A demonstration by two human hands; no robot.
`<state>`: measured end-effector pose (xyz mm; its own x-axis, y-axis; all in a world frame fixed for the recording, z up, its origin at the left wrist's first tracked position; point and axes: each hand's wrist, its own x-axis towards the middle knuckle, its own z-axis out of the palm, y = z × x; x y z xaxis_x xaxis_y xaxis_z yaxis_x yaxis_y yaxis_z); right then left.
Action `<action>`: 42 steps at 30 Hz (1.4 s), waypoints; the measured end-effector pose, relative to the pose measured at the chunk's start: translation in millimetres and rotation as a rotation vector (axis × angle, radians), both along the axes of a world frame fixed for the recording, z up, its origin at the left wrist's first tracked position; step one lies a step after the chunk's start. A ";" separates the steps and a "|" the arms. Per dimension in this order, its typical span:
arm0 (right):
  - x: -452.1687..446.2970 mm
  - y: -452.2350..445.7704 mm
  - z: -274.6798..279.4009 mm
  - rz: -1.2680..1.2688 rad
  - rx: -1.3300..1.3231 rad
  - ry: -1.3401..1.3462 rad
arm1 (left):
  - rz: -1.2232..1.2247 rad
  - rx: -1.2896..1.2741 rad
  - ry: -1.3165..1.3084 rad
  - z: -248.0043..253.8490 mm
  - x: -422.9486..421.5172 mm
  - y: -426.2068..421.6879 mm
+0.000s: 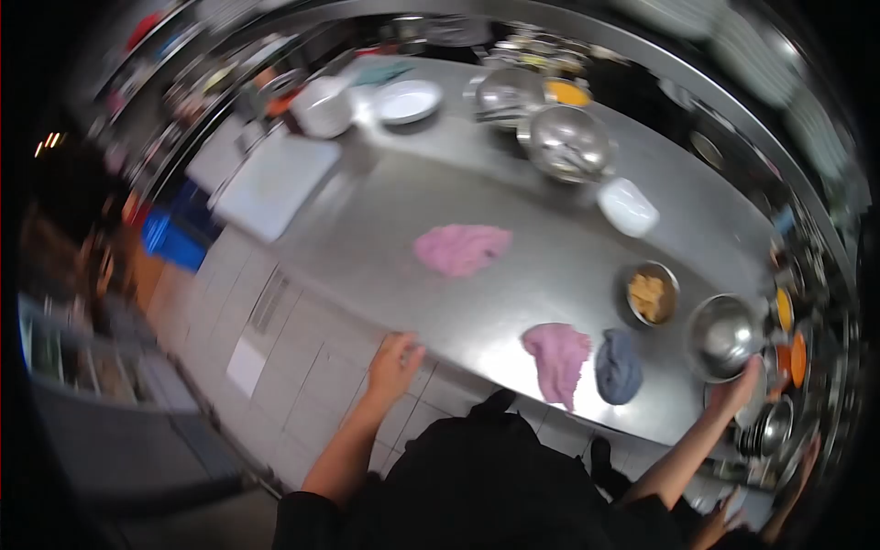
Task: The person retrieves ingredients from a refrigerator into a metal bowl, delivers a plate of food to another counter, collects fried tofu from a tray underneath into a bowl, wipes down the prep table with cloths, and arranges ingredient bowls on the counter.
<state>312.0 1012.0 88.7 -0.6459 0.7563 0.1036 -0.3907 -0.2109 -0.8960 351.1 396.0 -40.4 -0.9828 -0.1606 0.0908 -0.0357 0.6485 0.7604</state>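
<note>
Head view: the right hand (736, 389) grasps a metal bowl (720, 336) by its edge, right of the food bowl (672, 290); the left hand (395, 364), empty, fingers loosely bent, is well left of it.

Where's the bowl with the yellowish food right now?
In the head view, the bowl of yellowish food is toward the right of the steel counter, beyond the blue-grey cloth and left of the metal bowl at the right hand.
</note>
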 end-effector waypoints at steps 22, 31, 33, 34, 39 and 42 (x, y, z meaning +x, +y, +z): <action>82.5 -698.8 -105.8 2.026 0.001 -0.219 | 1.151 0.544 0.198 -55.5 295.8 -146.5; 71.0 -778.9 -141.0 2.395 0.117 -0.322 | 1.607 0.398 0.284 -60.5 317.5 -140.2; 73.8 -804.2 -147.7 2.505 0.117 -0.311 | 1.684 0.394 0.331 -59.1 321.0 -143.2; 76.6 -818.9 -151.8 2.566 0.127 -0.299 | 1.714 0.409 0.374 -62.1 324.4 -147.6; 113.0 -905.7 -168.8 2.654 0.207 -0.214 | 1.966 0.226 0.652 -68.4 402.2 -198.8; 89.4 -951.4 -197.9 2.521 0.422 -0.187 | 2.174 0.134 0.817 -16.5 456.2 -222.0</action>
